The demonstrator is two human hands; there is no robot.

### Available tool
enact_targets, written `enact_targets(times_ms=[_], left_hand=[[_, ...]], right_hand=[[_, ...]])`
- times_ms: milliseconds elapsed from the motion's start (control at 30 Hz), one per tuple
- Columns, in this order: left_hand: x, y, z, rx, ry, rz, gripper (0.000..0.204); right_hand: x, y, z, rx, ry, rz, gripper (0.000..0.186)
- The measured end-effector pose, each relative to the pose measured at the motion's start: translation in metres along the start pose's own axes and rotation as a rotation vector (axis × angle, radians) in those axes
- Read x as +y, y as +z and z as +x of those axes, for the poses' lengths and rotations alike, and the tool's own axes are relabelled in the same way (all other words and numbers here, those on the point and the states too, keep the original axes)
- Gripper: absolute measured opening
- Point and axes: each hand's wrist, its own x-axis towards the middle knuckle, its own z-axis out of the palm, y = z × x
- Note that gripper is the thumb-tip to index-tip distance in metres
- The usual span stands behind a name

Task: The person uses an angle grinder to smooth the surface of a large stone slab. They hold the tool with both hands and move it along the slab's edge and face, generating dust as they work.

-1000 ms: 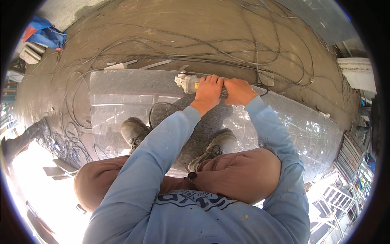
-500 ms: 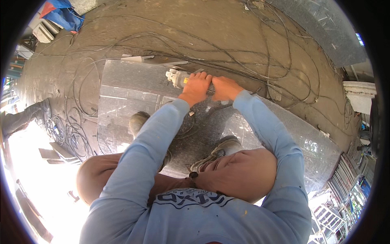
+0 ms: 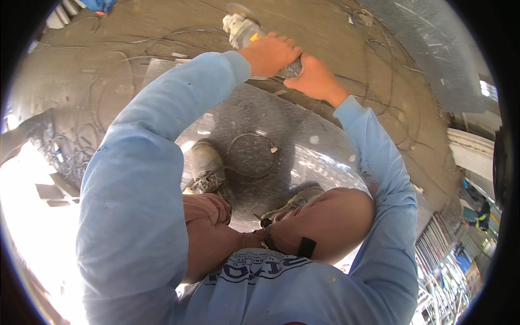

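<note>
Head view: I see the angle grinder (image 3: 241, 33) out beyond the grey slab (image 3: 260, 114), left hand (image 3: 270, 54) wrapped round its body, right hand (image 3: 316, 79) gripping the tail. Its long axis slants forward-left, disc (image 3: 241, 10) end farthest, left hand nearer.
</note>
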Motion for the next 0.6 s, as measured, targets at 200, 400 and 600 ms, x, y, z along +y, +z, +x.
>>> enact_targets(times_ms=[200,400,600], left_hand=[[0.037,0.031,0.068,0.316,-0.014,-0.287,0.062],[0.100,0.030,0.048,0.315,0.129,-0.640,0.061],[0.073,0.044,0.007,0.155,0.220,-0.505,0.064]], right_hand=[[0.005,-0.067,-0.030,-0.016,0.146,-0.449,0.053],[-0.016,-0.074,-0.090,-0.276,0.403,-0.483,0.059],[-0.018,-0.016,-0.098,-0.174,0.373,-0.132,0.057]])
